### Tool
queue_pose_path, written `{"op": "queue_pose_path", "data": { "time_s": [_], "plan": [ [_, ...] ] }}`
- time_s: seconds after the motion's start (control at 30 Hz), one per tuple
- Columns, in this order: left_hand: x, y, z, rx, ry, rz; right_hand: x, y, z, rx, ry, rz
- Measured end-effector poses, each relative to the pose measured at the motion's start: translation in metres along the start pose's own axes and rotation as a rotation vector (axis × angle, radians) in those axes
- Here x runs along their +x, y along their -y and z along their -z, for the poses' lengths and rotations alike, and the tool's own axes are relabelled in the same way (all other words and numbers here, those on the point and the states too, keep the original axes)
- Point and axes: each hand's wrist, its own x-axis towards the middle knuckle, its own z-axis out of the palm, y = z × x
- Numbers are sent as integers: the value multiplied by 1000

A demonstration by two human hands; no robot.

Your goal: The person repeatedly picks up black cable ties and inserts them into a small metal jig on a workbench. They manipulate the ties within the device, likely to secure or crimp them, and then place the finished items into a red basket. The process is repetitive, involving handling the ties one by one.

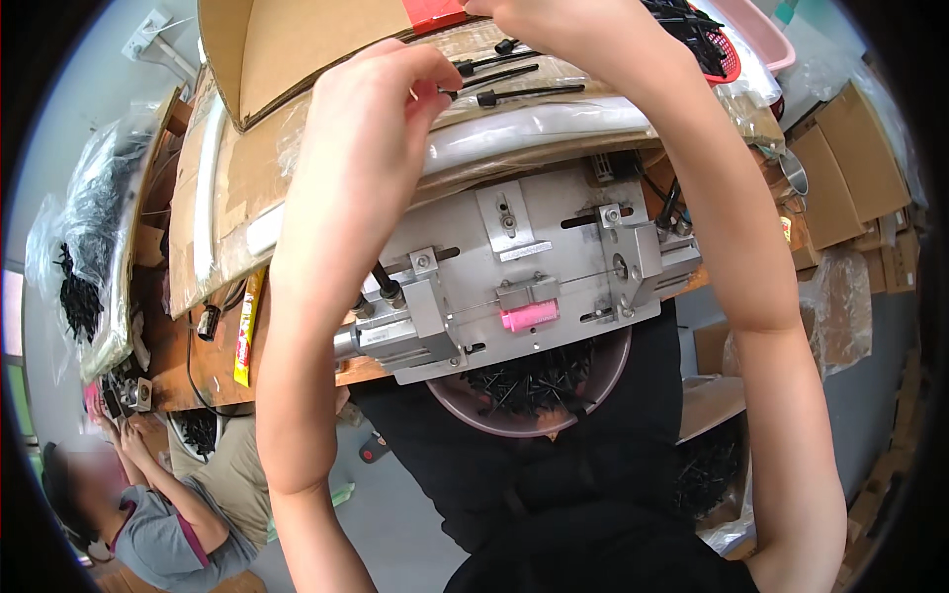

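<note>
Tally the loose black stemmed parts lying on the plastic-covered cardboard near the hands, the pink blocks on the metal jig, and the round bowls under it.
Black stemmed parts: 4
Pink block: 1
Round bowl: 1
Total: 6
</note>
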Motion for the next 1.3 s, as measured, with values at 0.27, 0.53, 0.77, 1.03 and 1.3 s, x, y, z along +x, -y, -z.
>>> {"op": "queue_pose_path", "data": {
  "time_s": [0.27,0.53,0.77,1.03,1.3],
  "plan": [
    [16,3,-18,-143,119,-65,43,-11,-18,206,785,43],
    [-16,24,41,-187,312,-3,30,-6,-23,162,524,13],
    [-57,-9,40,-39,60,104,-7,3,12,288,182,33],
    [-132,-82,-15,-77,-150,9,-108,79,34,1494,143,-860],
    [-133,-99,-12,2,-84,-1,-124,87,47,1483,41,-984]
  ]
}}
